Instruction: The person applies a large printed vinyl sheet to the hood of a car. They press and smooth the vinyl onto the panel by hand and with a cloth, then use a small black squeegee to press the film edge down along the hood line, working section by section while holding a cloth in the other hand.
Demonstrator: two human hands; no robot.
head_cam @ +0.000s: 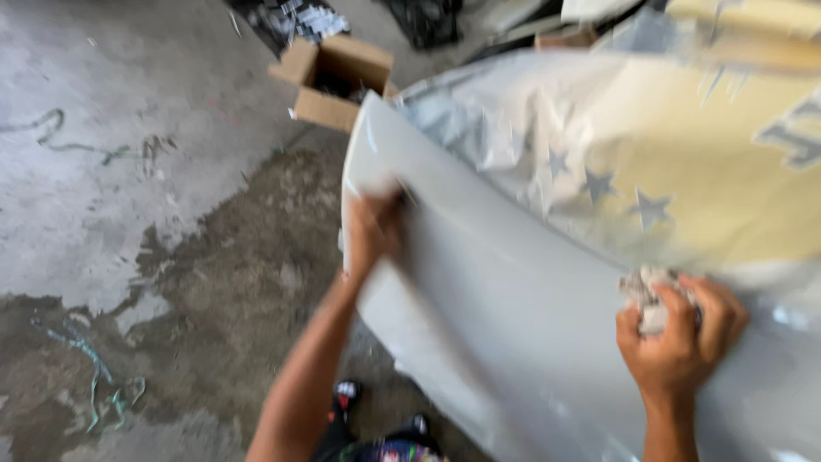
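The person is leaning over a big grey panel (513, 316). It is smooth and shiny, with a curved edge, and it is filling the right side of the view, tilted over the floor.

The left hand (372, 229) is pressing on the panel near its curved left edge. The fingers are bent down on the edge, and something small and dark is sticking out by the thumb, but the picture is too blurry to tell what it is or how tightly the hand is closing.

The right hand (680, 338) is closing into a fist around a crumpled whitish wad (646, 291). The wad is looking wrinkly, like scrunched paper or film. It is touching the panel just below a thin shiny sheet (650, 162). The sheet is pale yellow and silvery, with grey stars on it, and it is lying wrinkled over the top of the panel.

The concrete floor (128, 171) is rough and grey, with dark wet-looking patches. An open brown cardboard box (338, 81) is sitting on the floor just behind the panel's top corner.
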